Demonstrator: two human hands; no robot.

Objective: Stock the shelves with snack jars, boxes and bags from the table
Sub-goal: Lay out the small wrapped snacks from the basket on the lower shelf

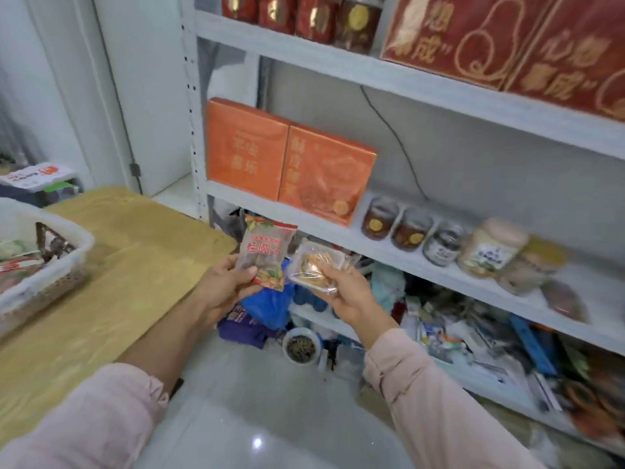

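Note:
My left hand (225, 286) grips a clear snack bag with red lettering (265, 253), held upright in front of the white shelf unit (422, 262). My right hand (348, 294) pinches a clear pastry packet (319, 265) just to the right of that bag. Both are held below the middle shelf's front edge. On that shelf stand two orange boxes (287, 160) at the left and a row of several jars (439, 240) to the right. Red jars (297, 15) and large red boxes (507, 45) fill the shelf above.
A yellow-covered table (111, 265) lies at the left with a white basket (50, 269) of snack bags on it. The lowest shelf holds cluttered items (473, 330). A blue bag (267, 306) and a small bowl (302, 345) sit on the glossy floor.

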